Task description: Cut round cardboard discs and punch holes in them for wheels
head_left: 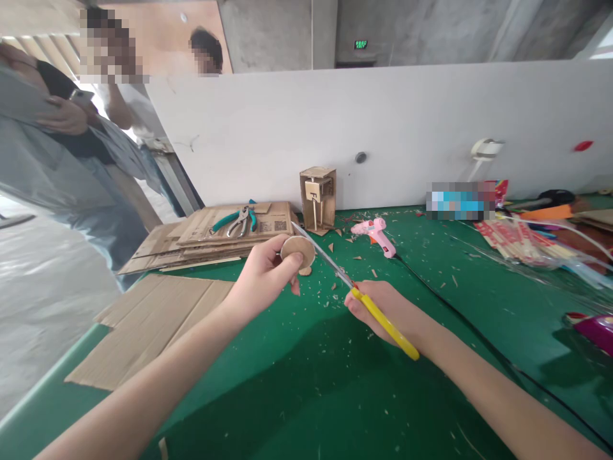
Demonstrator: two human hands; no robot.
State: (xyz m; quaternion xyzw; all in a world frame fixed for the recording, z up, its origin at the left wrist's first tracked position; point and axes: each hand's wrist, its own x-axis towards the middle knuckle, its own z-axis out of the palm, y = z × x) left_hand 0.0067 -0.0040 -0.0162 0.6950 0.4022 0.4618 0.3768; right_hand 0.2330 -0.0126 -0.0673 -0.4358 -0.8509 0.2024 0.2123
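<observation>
Between the thumb and fingers of my left hand (265, 271) is a round cardboard disc (297, 251), its flat face turned toward me. My right hand (383, 310) grips a pair of scissors (383, 319) with yellow handles. Their long metal blades point up and left, and the tips come close to the disc's upper right edge; whether they touch it I cannot tell. Below the disc lies another small rounded cardboard piece (305, 271), partly hidden by my left hand. Small cardboard scraps (331, 247) are scattered around on the green table (287, 383).
Stacked cardboard sheets (191, 230) with teal-handled pliers (237, 220) lie at the back left, near a loose cardboard sheet (158, 319). A small cardboard structure (318, 198) stands against the white partition (268, 128). A pink glue gun (376, 235) trails a black cord. People stand beyond the left edge.
</observation>
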